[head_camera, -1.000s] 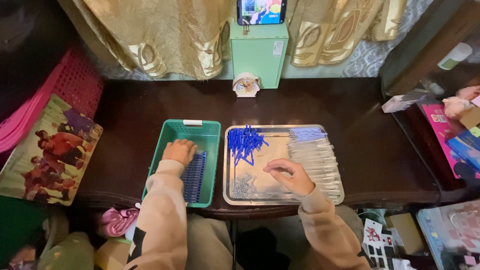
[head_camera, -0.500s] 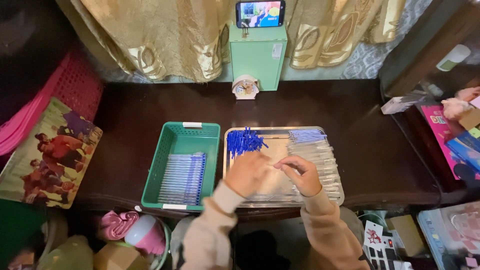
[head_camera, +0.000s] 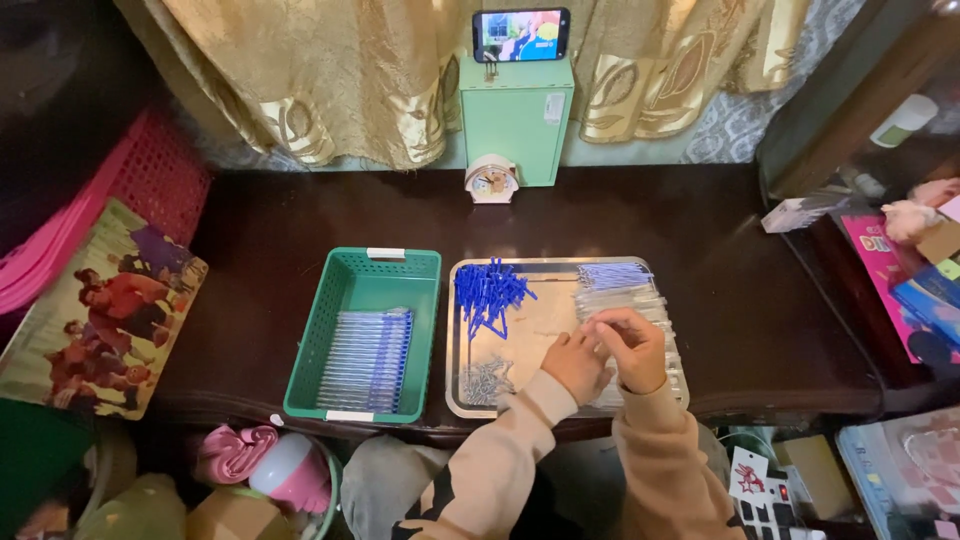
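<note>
Comparing with half a second ago: both hands sit a little lower and further right over the metal tray (head_camera: 460, 340), closer to the clear tubes; a second ago the left hand was in the green basket.
Left hand: the left hand (head_camera: 575, 365) hovers over the tray's near middle, fingers curled and pointed right toward the other hand; whether it pinches anything I cannot tell.
Right hand: the right hand (head_camera: 632, 348) is curled, thumb and fingertips pinched together at the left edge of the clear pen tubes (head_camera: 650, 300); a thin part may be between them, too small to be sure.
Clear pen tubes: stacked in the tray's right half, long axes running left to right.
Blue parts: a loose heap of blue pen parts (head_camera: 488, 292) at the tray's far left, pointing many ways, mostly near to far.
Small metal bits: a cluster of small metal bits (head_camera: 487, 378) in the tray's near-left corner.
Green basket: the green basket (head_camera: 365, 270) stands just left of the tray, holding a row of finished blue pens (head_camera: 368, 358), each lying left to right, stacked near to far.
Surroundings: a dark wooden table (head_camera: 300, 220) carries both; a phone (head_camera: 520, 35) stands on a green box (head_camera: 517, 118) at the far edge.
</note>
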